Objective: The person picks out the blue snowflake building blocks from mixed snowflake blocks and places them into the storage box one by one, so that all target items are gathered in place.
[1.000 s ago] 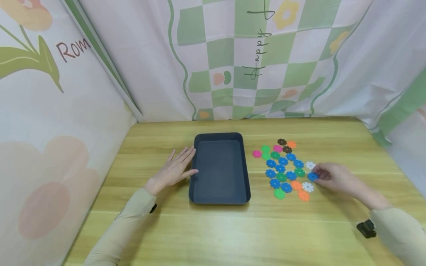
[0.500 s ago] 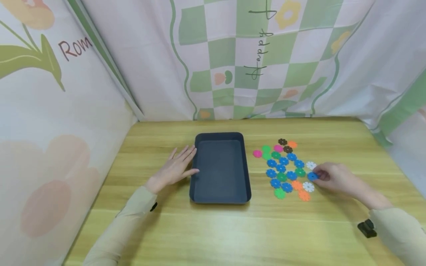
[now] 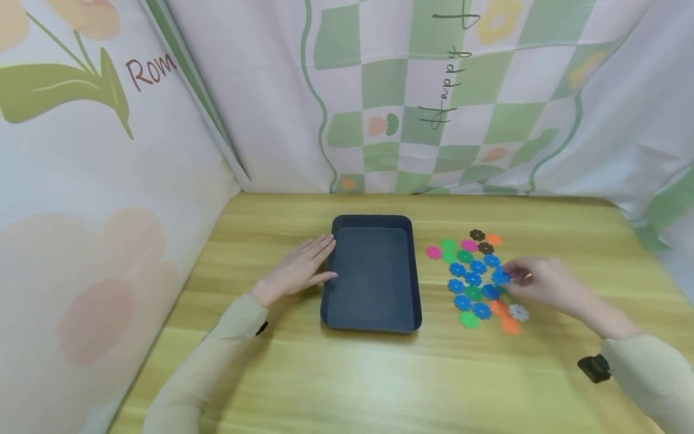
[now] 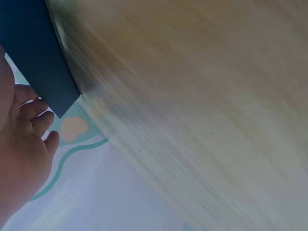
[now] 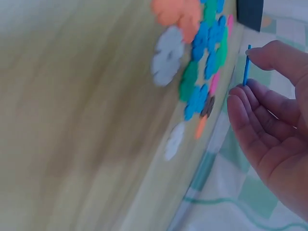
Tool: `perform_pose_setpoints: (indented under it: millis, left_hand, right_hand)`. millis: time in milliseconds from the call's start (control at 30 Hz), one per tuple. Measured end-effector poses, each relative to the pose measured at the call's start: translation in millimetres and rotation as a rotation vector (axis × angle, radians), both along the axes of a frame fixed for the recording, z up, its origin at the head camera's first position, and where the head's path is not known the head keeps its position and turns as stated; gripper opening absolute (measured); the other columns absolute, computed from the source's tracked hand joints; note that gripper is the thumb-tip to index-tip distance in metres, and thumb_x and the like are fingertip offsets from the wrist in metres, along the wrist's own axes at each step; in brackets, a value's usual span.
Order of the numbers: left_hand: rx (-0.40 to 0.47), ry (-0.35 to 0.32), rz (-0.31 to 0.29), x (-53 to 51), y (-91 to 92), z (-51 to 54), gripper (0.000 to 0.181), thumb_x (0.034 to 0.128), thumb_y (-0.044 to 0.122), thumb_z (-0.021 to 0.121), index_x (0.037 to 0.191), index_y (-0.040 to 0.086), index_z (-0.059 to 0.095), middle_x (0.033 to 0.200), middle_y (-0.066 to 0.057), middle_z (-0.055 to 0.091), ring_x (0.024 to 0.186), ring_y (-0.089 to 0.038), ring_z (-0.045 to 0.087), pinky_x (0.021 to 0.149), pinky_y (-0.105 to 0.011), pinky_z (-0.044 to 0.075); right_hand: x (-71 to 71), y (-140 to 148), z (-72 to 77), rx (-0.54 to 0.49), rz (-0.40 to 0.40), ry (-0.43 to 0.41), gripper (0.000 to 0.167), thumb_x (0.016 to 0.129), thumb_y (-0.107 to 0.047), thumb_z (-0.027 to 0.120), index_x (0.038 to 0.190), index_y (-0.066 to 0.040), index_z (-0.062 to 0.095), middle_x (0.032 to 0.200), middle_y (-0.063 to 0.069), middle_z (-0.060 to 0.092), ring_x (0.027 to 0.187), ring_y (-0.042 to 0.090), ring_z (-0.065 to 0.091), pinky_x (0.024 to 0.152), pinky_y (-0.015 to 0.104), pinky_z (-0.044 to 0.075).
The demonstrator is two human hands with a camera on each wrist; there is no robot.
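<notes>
The right hand (image 3: 547, 288) pinches one blue disc (image 3: 500, 276) between thumb and fingertips; the right wrist view shows the disc edge-on, with the remaining fingers bent below it. The left hand (image 3: 295, 268) has its fingers extended and grips nothing; its fingertips and thumb touch the left wall of the dark tray (image 3: 374, 277).

The tray is rectangular and shallow, open at the top, and sits flat with its long sides running away from the person. Its smooth floor is visible from wall to wall.

Loose flower-shaped discs lie flat to the right of the tray. Blue and green discs (image 3: 474, 293) form the middle of the group; pink discs (image 3: 434, 252) and brown discs (image 3: 477, 235) lie toward the far side. Orange discs (image 3: 510, 325) and a white disc (image 3: 518, 312) lie at the near right.

A narrow strip of counter (image 3: 374, 380) separates the tray's right wall from the nearest pink disc. A wide expanse of counter extends in front of the tray. The counter's far edge runs along a checked curtain (image 3: 455, 90), well behind the discs.
</notes>
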State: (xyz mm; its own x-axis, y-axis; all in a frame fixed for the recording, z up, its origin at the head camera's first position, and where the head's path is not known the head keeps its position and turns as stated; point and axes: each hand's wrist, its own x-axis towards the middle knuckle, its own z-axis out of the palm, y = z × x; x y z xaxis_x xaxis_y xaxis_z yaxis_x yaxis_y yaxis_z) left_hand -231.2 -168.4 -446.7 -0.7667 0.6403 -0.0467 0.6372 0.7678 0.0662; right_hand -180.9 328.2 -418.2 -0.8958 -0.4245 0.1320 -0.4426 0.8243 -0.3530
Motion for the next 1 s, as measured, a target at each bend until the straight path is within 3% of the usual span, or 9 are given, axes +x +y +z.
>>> perform_pose_setpoints:
  millis: [233, 533, 733, 1000]
  left_hand:
    - [0.006, 0.020, -0.022, -3.9, 4.8, -1.1, 0.079, 0.1023, 0.056, 0.040, 0.158, 0.005, 0.018, 0.167, -0.014, 0.016, 0.155, -0.029, 0.018, 0.127, -0.046, 0.022]
    - [0.003, 0.017, 0.006, -2.1, 0.3, -2.3, 0.078, 0.1024, 0.055, 0.040, 0.158, 0.005, 0.018, 0.167, -0.013, 0.016, 0.156, -0.028, 0.017, 0.127, -0.045, 0.021]
    - [0.014, 0.019, 0.007, -2.8, 0.6, -3.9, 0.078, 0.1026, 0.055, 0.041, 0.158, 0.005, 0.018, 0.167, -0.013, 0.015, 0.155, -0.027, 0.017, 0.127, -0.045, 0.020]
    - [0.026, 0.038, 0.002, -2.7, 0.7, -4.8, 0.077, 0.1025, 0.055, 0.041, 0.158, 0.005, 0.021, 0.166, -0.013, 0.018, 0.155, -0.028, 0.019, 0.127, -0.043, 0.020]
  right_hand:
    - [-11.3, -38.8, 12.8, -0.026, 0.078, 0.032, 0.024, 0.076, -0.009, 0.082, 0.095, -0.002, 0.071, 0.083, 0.002, 0.071, 0.071, 0.010, 0.065, 0.061, 0.022, 0.057]
    - [-33.5, -99.0, 17.7, -0.116, 0.207, 0.029, 0.017, 0.078, -0.005, 0.078, 0.093, -0.003, 0.070, 0.082, 0.002, 0.071, 0.070, 0.008, 0.065, 0.061, 0.021, 0.057]
    - [-39.7, -138.3, 15.1, -0.147, 0.263, -0.030, 0.014, 0.080, -0.006, 0.075, 0.093, -0.005, 0.071, 0.083, 0.003, 0.072, 0.071, 0.007, 0.064, 0.062, 0.019, 0.055]
    - [-44.7, -180.8, 6.6, -0.129, 0.367, -0.021, 0.019, 0.079, -0.011, 0.079, 0.092, -0.001, 0.070, 0.081, 0.007, 0.071, 0.068, 0.010, 0.065, 0.062, 0.018, 0.055]
